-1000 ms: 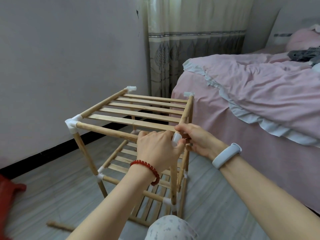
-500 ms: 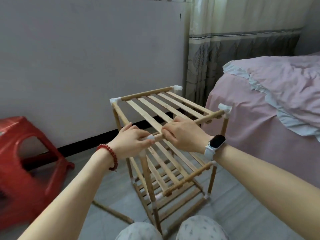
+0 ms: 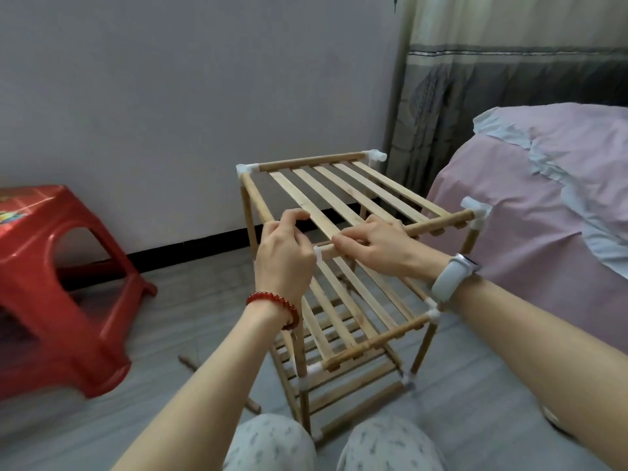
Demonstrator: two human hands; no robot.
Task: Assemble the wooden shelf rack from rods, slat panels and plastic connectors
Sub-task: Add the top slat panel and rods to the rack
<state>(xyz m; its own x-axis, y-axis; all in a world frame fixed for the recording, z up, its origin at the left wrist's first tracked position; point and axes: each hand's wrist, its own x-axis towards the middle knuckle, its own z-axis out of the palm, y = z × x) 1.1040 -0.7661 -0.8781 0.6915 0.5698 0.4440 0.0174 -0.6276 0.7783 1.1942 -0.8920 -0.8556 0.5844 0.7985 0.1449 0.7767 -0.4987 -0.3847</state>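
The wooden shelf rack (image 3: 356, 195) stands upright on the floor in front of my knees, with slat panels on several tiers and white plastic connectors (image 3: 475, 212) at its corners. My left hand (image 3: 283, 256) grips the near left top corner, its fingers curled over the side rod and covering most of the white corner connector (image 3: 318, 254). My right hand (image 3: 377, 246) grips the near top rod (image 3: 438, 224) just right of that corner, fingers wrapped over it.
A red plastic stool (image 3: 57, 287) stands to the left by the wall. A bed with pink bedding (image 3: 543, 205) is close on the right. A loose wooden rod (image 3: 190, 363) lies on the floor behind my left forearm. A curtain (image 3: 492, 79) hangs behind the rack.
The view has swung left, bringing the red stool into sight. The rack now sits turned relative to me, and both hands have stayed at the near top corner, the right one spreading along the rod.
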